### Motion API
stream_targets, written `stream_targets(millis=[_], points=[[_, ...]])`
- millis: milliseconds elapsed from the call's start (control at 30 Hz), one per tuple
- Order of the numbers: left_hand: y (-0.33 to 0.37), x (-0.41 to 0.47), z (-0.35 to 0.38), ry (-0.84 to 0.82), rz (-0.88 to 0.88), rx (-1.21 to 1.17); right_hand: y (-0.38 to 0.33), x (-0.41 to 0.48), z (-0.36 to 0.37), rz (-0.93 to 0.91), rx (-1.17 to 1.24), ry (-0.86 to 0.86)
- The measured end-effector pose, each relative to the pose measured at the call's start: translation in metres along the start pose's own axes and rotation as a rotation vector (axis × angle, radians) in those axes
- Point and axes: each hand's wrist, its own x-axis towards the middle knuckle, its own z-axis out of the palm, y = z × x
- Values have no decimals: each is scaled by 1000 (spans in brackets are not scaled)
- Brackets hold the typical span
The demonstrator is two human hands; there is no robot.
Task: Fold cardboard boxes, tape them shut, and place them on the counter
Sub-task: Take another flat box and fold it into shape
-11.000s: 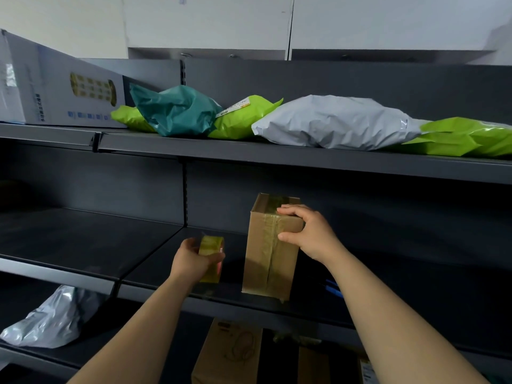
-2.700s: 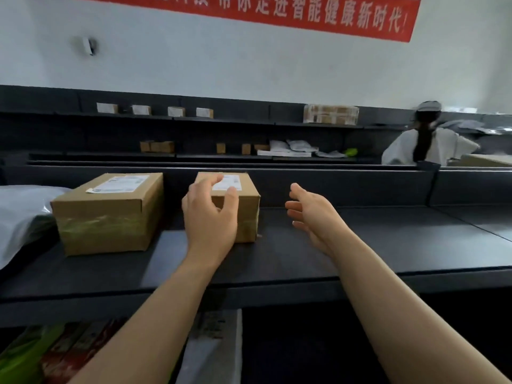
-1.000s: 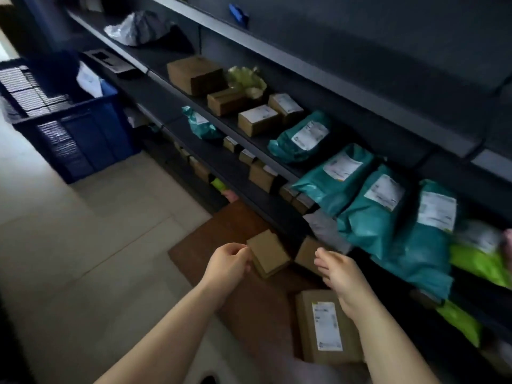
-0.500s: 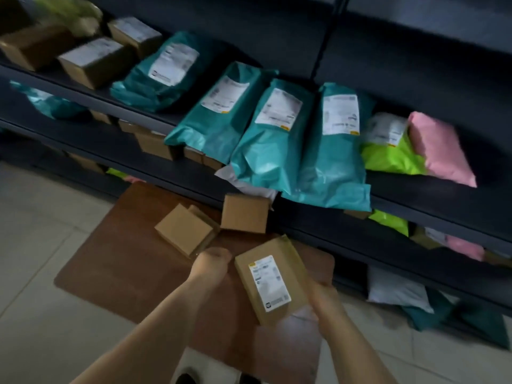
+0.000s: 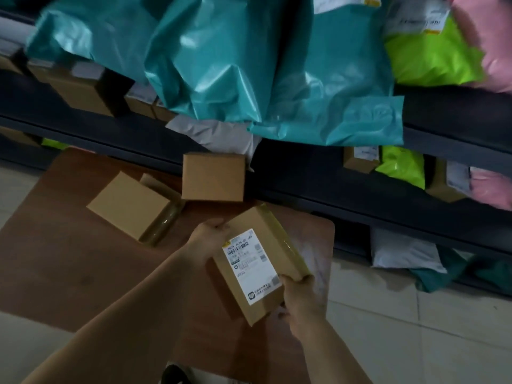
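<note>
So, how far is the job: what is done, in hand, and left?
Done: the labelled box is folded closed, with glossy tape along its edge. In hand: the left hand and right hand grip it above the brown mat. Left: it is not on a counter yet, and the left plain box and right plain box lie on the mat.

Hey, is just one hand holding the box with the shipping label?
No, the left hand grips the labelled box at its far edge and the right hand grips its near corner.
</note>
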Motion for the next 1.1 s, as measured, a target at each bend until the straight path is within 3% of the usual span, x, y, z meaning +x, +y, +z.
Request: stream_targets(millis=[133,467,667,933,1100], points=[[7,-10,3,-22,0,33,-34,-42,-3,15,163,-128],[5,-57,-39,66,7,-13,-135,-155,-55,-52,88,-317],[13,-128,-104,149,-21,-108,-182,-225,-81,-200,-58,-405],[34,-240,-213,460,-68,-281,-271,-341,-84,-526,-224,-503],[34,-308,-278,571,-55,-333,-312,-419,-68,-688,-341,-556]])
